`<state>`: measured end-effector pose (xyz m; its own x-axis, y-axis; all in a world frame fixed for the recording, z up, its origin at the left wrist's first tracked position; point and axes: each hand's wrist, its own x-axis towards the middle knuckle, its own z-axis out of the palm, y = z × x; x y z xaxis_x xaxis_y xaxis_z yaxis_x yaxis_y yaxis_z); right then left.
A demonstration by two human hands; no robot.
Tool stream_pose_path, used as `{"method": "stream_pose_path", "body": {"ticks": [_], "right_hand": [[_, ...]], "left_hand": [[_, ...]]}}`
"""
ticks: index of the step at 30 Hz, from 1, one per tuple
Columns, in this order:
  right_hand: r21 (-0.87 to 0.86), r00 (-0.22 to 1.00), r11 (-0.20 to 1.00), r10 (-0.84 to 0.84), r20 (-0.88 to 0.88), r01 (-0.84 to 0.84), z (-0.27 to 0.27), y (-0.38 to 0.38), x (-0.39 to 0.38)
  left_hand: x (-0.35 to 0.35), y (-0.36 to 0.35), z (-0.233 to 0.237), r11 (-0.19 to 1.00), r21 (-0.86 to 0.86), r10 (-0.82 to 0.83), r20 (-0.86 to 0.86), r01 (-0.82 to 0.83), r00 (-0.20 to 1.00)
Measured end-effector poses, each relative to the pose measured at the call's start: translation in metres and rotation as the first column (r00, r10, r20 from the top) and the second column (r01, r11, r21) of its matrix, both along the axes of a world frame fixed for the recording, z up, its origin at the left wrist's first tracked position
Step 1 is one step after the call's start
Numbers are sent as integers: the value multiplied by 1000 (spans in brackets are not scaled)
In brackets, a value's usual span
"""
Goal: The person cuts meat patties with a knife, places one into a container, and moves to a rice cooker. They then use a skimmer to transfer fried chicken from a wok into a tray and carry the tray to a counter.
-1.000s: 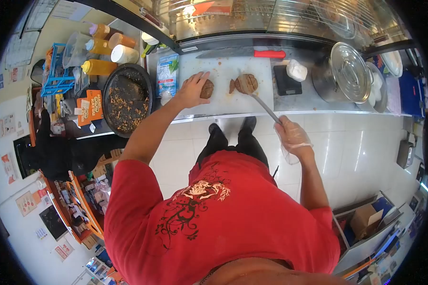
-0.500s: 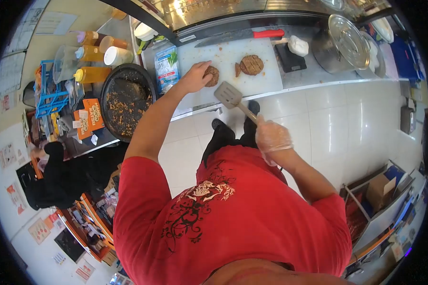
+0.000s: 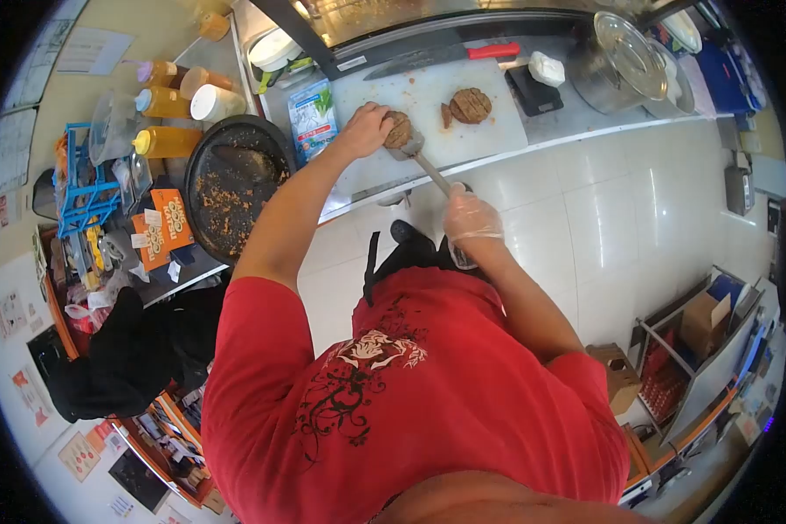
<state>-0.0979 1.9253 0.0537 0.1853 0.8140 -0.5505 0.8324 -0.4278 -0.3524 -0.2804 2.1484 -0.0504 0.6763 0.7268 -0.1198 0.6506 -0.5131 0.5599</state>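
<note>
On the white cutting board (image 3: 358, 98), my bare left hand (image 3: 363, 131) has its curled fingers against the left edge of a browned meat patty (image 3: 397, 129). My right hand (image 3: 472, 217), in a clear plastic glove, is closed around the handle of a slotted spatula (image 3: 435, 175). The spatula's blade meets the lower right edge of that patty, and part of the blade is hidden there. Farther right on the board lies a second patty (image 3: 472, 106), scored across its top, with a small broken piece at its left side.
A long knife with a red handle (image 3: 492, 51) lies along the board's far edge. A black pan with crumbs (image 3: 236, 188) and a blue-and-white packet (image 3: 313, 120) stand left. A black scale (image 3: 533, 91) and a lidded steel pot (image 3: 616, 65) are right.
The spatula has moved left and up, from in front of the board to the patty's edge. My left fingers have curled more at the patty. The whole view has shifted slightly.
</note>
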Motion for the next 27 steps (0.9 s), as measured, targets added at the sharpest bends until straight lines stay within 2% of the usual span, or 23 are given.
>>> {"method": "stream_pose_path", "body": {"ticks": [3,9,11,15,16,19,23,24,26,27], "right_hand": [[111,997,991,77,-17,-74,-5,9,12],[127,983,975,184,3,-183,-26,29,41],[161,971,957,240,22,-240,-11,36,50],[82,944,941,323,64,-328,3,55,66],[135,926,916,369,81,-377,12,59,67],[166,872,857,471,137,-489,39,76,65],[233,827,793,539,163,-563,85,101,39],[264,824,783,558,103,-563,93,106,29],[329,787,725,609,103,-605,106,113,4],[359,768,697,632,103,-621,113,116,-11]], "left_hand": [[-3,0,-3,1000,-3,24,7,-24,1000],[-9,-3,-7,993,18,119,99,-121,988],[-8,-12,1,984,-4,177,161,-178,971],[-11,-22,22,957,-7,282,251,-289,926],[-16,-27,26,946,-3,311,288,-324,906],[-32,-38,66,887,-22,430,404,-462,807],[-85,-68,131,786,29,486,588,-618,646],[-106,-78,138,713,124,492,612,-690,619],[-156,-103,155,594,94,579,641,-799,505],[-179,-115,162,490,27,602,712,-871,361]]}}
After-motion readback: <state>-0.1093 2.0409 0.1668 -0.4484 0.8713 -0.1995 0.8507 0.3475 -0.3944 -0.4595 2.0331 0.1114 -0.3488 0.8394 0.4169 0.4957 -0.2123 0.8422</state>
